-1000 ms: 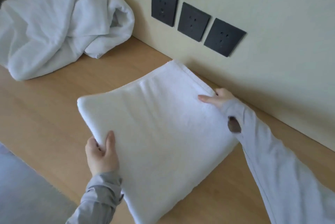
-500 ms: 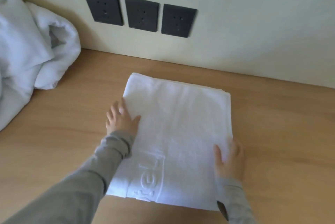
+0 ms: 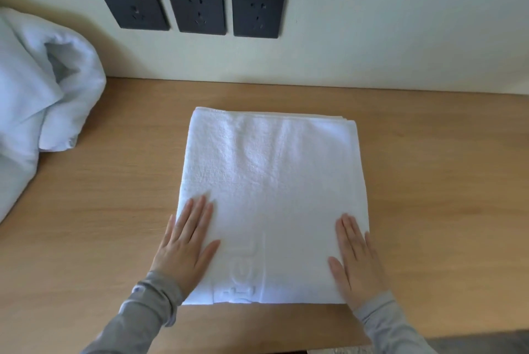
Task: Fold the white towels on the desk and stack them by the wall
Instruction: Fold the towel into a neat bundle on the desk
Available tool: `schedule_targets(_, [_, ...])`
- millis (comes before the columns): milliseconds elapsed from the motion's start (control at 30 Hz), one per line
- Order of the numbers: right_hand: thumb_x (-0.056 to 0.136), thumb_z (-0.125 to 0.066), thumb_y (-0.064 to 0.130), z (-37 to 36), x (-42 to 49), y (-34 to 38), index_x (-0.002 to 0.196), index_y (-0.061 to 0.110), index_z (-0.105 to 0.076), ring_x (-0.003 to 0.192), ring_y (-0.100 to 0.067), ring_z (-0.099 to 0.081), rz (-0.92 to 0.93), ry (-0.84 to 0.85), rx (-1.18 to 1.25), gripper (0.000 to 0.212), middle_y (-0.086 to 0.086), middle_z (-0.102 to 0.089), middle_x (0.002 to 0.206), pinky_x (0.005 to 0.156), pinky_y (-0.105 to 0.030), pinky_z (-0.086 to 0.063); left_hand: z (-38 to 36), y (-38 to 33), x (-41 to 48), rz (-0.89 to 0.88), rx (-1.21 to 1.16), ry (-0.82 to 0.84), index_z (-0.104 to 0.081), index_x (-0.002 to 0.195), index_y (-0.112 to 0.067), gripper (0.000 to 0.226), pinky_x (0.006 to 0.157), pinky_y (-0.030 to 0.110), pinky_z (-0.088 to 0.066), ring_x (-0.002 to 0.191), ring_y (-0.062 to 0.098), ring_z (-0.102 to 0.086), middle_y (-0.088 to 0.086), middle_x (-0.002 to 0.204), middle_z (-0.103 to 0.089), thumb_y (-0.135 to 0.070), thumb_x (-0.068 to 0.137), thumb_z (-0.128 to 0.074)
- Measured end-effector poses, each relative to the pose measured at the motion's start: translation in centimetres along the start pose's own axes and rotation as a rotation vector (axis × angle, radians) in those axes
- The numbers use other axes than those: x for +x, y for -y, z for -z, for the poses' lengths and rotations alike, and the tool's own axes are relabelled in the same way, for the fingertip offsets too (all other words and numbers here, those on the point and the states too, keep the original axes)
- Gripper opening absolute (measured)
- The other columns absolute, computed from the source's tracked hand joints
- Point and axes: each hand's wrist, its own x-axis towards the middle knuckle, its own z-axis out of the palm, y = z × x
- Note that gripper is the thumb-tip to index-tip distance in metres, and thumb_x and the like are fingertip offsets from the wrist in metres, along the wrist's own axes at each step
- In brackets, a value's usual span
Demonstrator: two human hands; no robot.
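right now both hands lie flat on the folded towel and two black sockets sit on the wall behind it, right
Not quite. The head view shows three black sockets on the wall, not two. The rest holds: the left hand and the right hand lie flat on the folded towel.

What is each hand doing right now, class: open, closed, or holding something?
Left hand: open, fingers straight, pressing flat on the folded towel.
Right hand: open, flat on the same towel.

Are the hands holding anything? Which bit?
Nothing is gripped. The left hand and the right hand lie flat, fingers straight, on the near corners of the folded white terry towel.
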Motion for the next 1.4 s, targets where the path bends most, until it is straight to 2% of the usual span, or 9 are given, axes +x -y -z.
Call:
schedule_targets(200, [0.088,-0.025,0.067,1.2,-1.5,-0.6,0.145,0.005,-0.025,0.144,-0.023,-0.013,0.21,0.091,-0.138,0.084,-0.011,-0.023,0.154,0.11,-0.049,-0.015,1.8,-1.0,-1.8,-0.236,0.105,0.025,-0.031,0.145,-0.007,0.084,0.114,0.043,-0.012,0.14,0.028,-0.026,0.011,0.151,-0.031,-0.068,0.088,-0.022])
schedule_targets(500, [0.038,-0.069,0.079,2.4,-0.9,0.2,0.134,0.01,-0.049,0.131,-0.025,-0.039,0.335,0.218,-0.29,0.12,-0.009,-0.045,0.142,0.107,-0.045,-0.012,1.3,-0.7,-2.9,-0.339,0.238,0.203,-0.036,0.138,-0.021,0.132,0.096,0.044,-0.05,0.125,0.029,-0.05,0.007,0.14,-0.048,-0.072,0.023,-0.078])
schedule_targets(633, [0.022,-0.08,0.062,2.8,-0.5,0.8,0.12,0.01,-0.064,0.113,-0.025,-0.061,0.344,0.199,-0.28,0.112,-0.009,-0.061,0.126,0.092,-0.046,-0.048,2.3,-0.7,-2.6,-0.349,0.251,0.209,-0.041,0.133,-0.021,0.128,0.084,0.044,-0.055,0.115,0.025,-0.059,0.005,0.132,-0.057,-0.063,0.019,-0.082])
schedule_targets(700, [0.023,-0.078,0.06,4.5,-0.1,0.7,0.112,0.015,-0.069,0.104,-0.019,-0.066,0.352,0.2,-0.244,0.1,-0.005,-0.065,0.12,0.078,-0.035,-0.057,3.2,-0.8,-2.4,-0.347,0.218,0.186,-0.048,0.126,-0.024,0.121,0.072,0.032,-0.059,0.099,0.021,-0.068,0.005,0.118,-0.066,-0.064,0.017,-0.081])
schedule_targets(867, [0.067,-0.061,0.042,8.5,1.8,-0.3,0.136,0.026,-0.043,0.118,-0.012,-0.044,0.322,0.364,0.059,0.072,0.004,-0.039,0.127,0.091,-0.019,-0.037,6.7,-1.0,-2.3,-0.366,-0.033,-0.014,-0.055,0.108,-0.027,0.085,0.051,0.019,-0.052,0.071,0.01,-0.061,-0.009,0.089,-0.054,-0.043,0.031,-0.086])
schedule_targets(1033, [0.053,-0.063,0.05,14.2,4.3,-0.8,0.107,0.034,-0.061,0.088,-0.003,-0.059,0.271,0.48,0.221,0.056,0.018,-0.063,0.098,0.074,-0.017,-0.042,11.8,-1.3,-1.4,-0.199,-0.086,0.225,-0.053,0.106,-0.045,0.059,0.072,0.007,-0.037,0.087,-0.006,-0.054,-0.033,0.089,-0.053,-0.065,0.051,-0.058])
schedule_targets(1200, [0.041,-0.056,0.061,19.3,10.3,-0.2,0.102,0.02,-0.064,0.092,-0.012,-0.062,0.227,0.654,0.199,0.075,0.008,-0.065,0.095,0.08,-0.028,-0.049,17.4,-1.2,5.5,-0.122,-0.195,0.523,-0.064,0.094,-0.038,0.029,0.07,0.003,-0.039,0.086,-0.001,-0.058,-0.024,0.085,-0.061,-0.044,0.067,-0.073])
schedule_targets(1300, [0.059,-0.07,0.051,20.6,15.5,-0.6,0.089,0.02,-0.067,0.086,-0.016,-0.064,0.122,0.634,0.202,0.043,0.007,-0.066,0.086,0.075,-0.028,-0.048,18.7,-0.4,10.8,-0.105,-0.201,0.338,-0.066,0.094,-0.031,0.016,0.077,0.012,-0.041,0.091,0.012,-0.059,-0.011,0.09,-0.065,-0.032,0.079,-0.073])
schedule_targets(1400, [0.077,-0.07,0.04,19.8,19.9,-0.4,0.08,0.024,-0.061,0.078,-0.013,-0.059,0.056,0.55,0.14,0.019,0.011,-0.06,0.081,0.067,-0.023,-0.042,17.2,0.6,14.0,0.049,-0.299,0.152,-0.061,0.115,-0.022,0.041,0.095,0.032,-0.042,0.102,0.017,-0.055,0.0,0.113,-0.061,-0.043,0.08,-0.067])
